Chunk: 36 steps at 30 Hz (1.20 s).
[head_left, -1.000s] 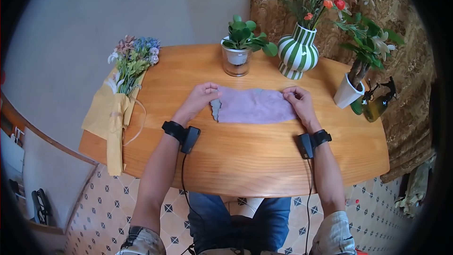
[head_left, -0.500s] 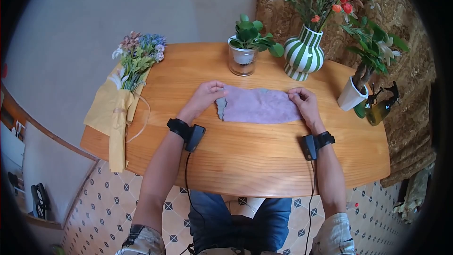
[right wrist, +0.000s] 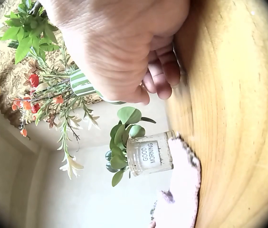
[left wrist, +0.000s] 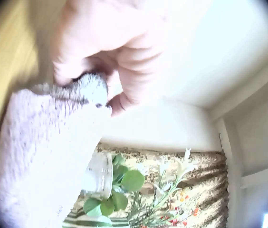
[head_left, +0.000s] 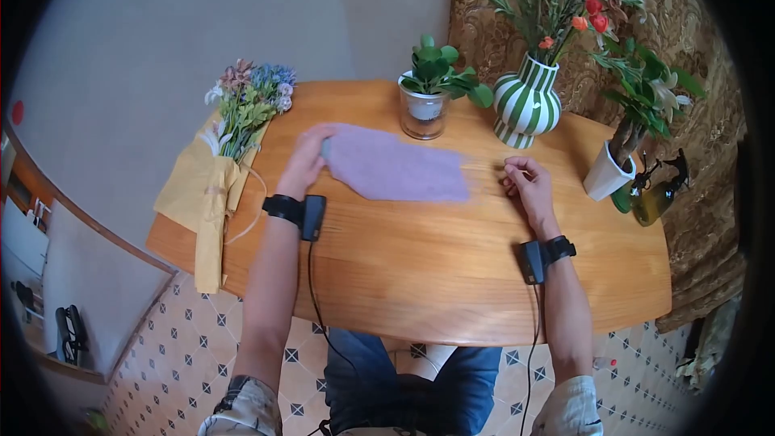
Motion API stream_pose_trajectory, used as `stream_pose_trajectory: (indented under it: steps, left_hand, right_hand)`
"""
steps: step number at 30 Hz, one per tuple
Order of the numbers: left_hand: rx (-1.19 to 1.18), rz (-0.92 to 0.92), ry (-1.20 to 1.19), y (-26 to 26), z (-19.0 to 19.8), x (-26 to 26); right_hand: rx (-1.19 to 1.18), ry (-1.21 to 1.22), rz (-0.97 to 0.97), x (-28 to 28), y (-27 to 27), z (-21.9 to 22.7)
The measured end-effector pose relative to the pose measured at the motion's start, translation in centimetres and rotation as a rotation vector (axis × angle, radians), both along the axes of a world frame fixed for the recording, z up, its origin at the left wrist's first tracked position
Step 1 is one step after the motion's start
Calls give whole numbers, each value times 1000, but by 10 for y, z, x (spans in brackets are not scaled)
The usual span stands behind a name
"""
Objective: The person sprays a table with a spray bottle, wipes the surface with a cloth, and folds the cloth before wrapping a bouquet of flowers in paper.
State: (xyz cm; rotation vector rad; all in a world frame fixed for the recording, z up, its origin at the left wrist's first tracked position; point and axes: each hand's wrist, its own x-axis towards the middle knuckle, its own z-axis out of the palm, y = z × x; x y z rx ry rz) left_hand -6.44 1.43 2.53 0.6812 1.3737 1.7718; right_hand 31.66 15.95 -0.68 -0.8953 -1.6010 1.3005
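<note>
Left hand (head_left: 305, 163) pinches purple cloth (head_left: 395, 165), right hand (head_left: 531, 192) curls loosely, and a jar (head_left: 422, 125) holds greenery (head_left: 437, 69).

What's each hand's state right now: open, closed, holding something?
Left hand: closed, pinching one end of the soft, flat purple cloth.
Right hand: open, fingers loosely curled, holding nothing.

Pale, dark-patterned sleeves (head_left: 245, 408) end short of the elbows, above blue jeans (head_left: 363, 355). Black straps (head_left: 282, 207) circle both wrists, each bearing a dark, boxy camera (head_left: 314, 218) with a thin black cable (head_left: 313, 287).
</note>
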Motion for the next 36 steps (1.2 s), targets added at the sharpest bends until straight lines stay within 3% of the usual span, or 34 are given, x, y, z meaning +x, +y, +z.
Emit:
stream_pose_trajectory:
  steps: [2,3,5,7,9,11,15,17,21,23,28,30,32,36]
  left_hand:
    - [-99,56,-5,7,-17,-55]
    - [-101,59,-3,7,-10,-66]
    - [-57,260,60,13,2,-87]
    - [-124,285,214,23,19,-120]
    - [-94,353,234,45,41,-112]
    - [208,594,223,81,51,-109]
    - [422,566,41,160,53,-101]
    - [198,107,288,185,37,-94]
    - [-47,50,57,214,-9,-46]
    - [-83,-325,63,207,-20,-36]
    - [-170,-110,74,171,-1,-40]
    - [-73,110,29,146,6,-58]
    - [-9,293,0,128,-5,-93]
    - [13,415,-3,89,-17,-115]
  right_hand:
    - [-2,3,-6,0,0,-1]
    - [-5,0,-12,-1,0,-1]
    - [-6,-6,-13,-2,0,-1]
    - [-12,-15,-20,-1,-1,-1]
    - [-5,-50,-11,-3,-2,0]
    - [-16,-52,-15,-3,-2,1]
    - [-46,-72,-21,-5,-3,2]
    - [-68,-95,-21,-5,-6,4]
    - [-67,-117,-30,-5,-4,3]
    - [-62,-111,-21,-6,-4,1]
    - [-44,-111,0,-4,-4,1]
    - [-33,-99,5,-4,-3,1]
    - [-21,-112,9,-4,-3,0]
    - [-19,-102,20,-4,-3,1]
